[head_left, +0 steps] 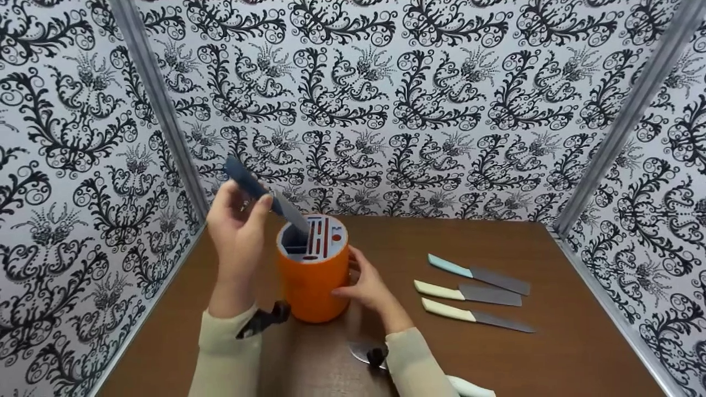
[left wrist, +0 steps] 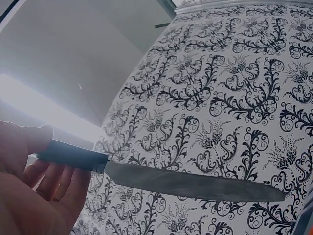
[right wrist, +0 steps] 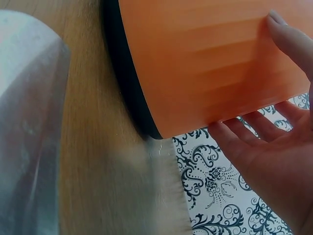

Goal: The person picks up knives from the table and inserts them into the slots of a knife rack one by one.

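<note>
My left hand (head_left: pixel 237 226) pinches a kitchen knife by its dark blue handle (head_left: pixel 248 179), also seen in the left wrist view. Its blade (left wrist: pixel 195 185) slants down in the head view, with the tip over the slotted top of an orange round knife block (head_left: pixel 314 289). The whole blade shows in the left wrist view. My right hand (head_left: pixel 372 284) grips the block's right side, thumb toward the front and fingers round behind. The right wrist view shows the block's orange wall (right wrist: pixel 205 63) and its dark base.
On the brown table (head_left: pixel 193 331), to the right, lie a knife with a light blue handle (head_left: pixel 449 264) and two with cream handles (head_left: pixel 438 289). Partly under the right forearm lies a utensil with a white handle (head_left: pixel 469 387). Patterned walls (head_left: pixel 386 110) enclose the table.
</note>
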`<control>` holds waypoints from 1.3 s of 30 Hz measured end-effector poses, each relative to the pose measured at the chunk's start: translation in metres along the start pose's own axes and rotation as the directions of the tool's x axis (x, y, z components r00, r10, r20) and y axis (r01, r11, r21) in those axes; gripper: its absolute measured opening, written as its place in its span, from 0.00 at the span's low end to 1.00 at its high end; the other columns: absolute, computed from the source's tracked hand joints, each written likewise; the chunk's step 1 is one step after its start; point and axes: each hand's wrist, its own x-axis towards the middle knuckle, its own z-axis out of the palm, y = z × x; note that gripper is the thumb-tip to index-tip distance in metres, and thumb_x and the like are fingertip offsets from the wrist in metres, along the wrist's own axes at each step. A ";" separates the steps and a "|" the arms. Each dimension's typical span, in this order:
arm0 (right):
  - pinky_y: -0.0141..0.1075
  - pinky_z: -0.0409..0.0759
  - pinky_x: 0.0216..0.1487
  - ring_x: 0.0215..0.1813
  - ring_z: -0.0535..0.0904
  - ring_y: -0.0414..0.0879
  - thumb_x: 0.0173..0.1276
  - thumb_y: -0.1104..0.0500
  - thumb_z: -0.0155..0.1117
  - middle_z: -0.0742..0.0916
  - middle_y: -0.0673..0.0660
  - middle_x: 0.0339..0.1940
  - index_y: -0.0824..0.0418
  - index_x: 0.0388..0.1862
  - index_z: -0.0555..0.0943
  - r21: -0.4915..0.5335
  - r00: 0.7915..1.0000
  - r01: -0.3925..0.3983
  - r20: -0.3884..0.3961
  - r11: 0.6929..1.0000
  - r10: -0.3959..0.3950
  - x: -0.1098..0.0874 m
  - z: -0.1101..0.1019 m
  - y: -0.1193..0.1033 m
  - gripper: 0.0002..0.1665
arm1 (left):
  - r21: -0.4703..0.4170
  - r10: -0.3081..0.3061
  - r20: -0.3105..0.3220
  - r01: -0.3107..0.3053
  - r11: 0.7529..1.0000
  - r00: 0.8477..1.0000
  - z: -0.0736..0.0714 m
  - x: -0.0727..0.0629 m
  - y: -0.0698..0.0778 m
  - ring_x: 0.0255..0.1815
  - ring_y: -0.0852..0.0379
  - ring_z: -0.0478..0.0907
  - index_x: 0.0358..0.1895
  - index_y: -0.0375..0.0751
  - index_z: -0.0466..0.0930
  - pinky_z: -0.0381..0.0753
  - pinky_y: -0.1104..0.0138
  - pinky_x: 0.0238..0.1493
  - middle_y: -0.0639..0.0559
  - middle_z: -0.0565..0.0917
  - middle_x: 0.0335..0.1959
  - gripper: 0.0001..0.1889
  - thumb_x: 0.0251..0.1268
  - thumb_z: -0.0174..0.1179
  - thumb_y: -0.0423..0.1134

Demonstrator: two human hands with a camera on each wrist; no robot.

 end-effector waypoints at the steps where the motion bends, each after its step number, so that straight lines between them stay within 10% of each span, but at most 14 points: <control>1: 0.62 0.71 0.77 0.79 0.70 0.69 0.53 0.66 0.86 0.74 0.69 0.77 0.58 0.85 0.60 0.004 1.000 0.001 -0.002 1.000 -0.001 0.000 -0.001 -0.001 0.64 | 0.012 -0.015 0.008 0.015 1.000 1.000 0.002 0.004 -0.002 0.47 0.44 0.85 0.49 0.28 0.81 0.88 0.59 0.59 0.43 0.83 0.44 0.12 0.64 0.65 0.19; 9: 0.61 0.71 0.78 0.78 0.70 0.68 0.55 0.65 0.86 0.74 0.67 0.77 0.58 0.86 0.60 -0.004 1.000 0.006 0.000 1.000 -0.006 0.001 -0.001 0.000 0.63 | 0.126 -0.132 0.045 0.126 0.984 0.990 0.009 0.022 -0.015 0.42 0.52 0.86 0.51 0.33 0.82 0.89 0.66 0.48 0.46 0.85 0.42 0.12 0.67 0.67 0.23; 17: 0.62 0.70 0.78 0.79 0.69 0.70 0.55 0.66 0.85 0.72 0.70 0.78 0.60 0.86 0.58 0.056 1.000 0.006 0.018 0.998 -0.007 0.001 -0.001 0.004 0.64 | 0.150 -0.096 0.049 0.087 0.985 0.994 0.012 0.027 -0.028 0.39 0.56 0.85 0.51 0.30 0.82 0.87 0.69 0.42 0.48 0.83 0.38 0.11 0.67 0.66 0.22; 39: 0.61 0.70 0.78 0.78 0.70 0.71 0.54 0.68 0.85 0.73 0.72 0.76 0.61 0.85 0.61 0.069 1.000 0.020 -0.010 0.997 -0.019 0.002 0.002 0.002 0.62 | 0.224 -0.224 0.085 0.200 0.954 0.971 0.026 0.015 -0.060 0.42 0.55 0.85 0.59 0.31 0.82 0.88 0.67 0.48 0.36 0.85 0.44 0.15 0.71 0.64 0.25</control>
